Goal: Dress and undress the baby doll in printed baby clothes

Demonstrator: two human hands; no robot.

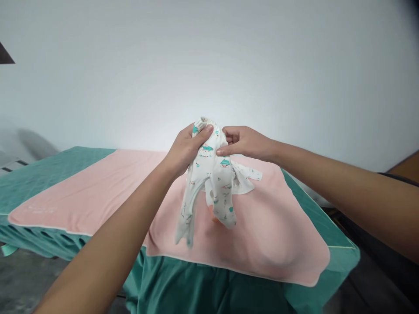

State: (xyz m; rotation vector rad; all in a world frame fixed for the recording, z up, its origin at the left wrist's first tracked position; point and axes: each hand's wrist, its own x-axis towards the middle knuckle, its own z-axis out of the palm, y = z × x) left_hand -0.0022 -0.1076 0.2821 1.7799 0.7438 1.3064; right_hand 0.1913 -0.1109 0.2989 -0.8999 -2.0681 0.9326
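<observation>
A small pair of white baby pants [204,168] with a green and orange cartoon print hangs in the air, its ribbed waistband up and its two legs down. My left hand [190,146] grips the left side of the waist, thumb across the front. On the right side, my right hand [244,141] pinches the fabric between thumb and fingers. Behind the pants, a white printed baby top [244,179] lies with one sleeve spread to the right. Something white and orange, partly hidden by the pant legs, shows between them; I cannot make out what it is.
A pink blanket [262,244] covers much of a bed or table with a green cloth [196,283] that drapes over the front edge. A plain white wall [209,65] stands close behind. Grey floor [26,279] shows at lower left.
</observation>
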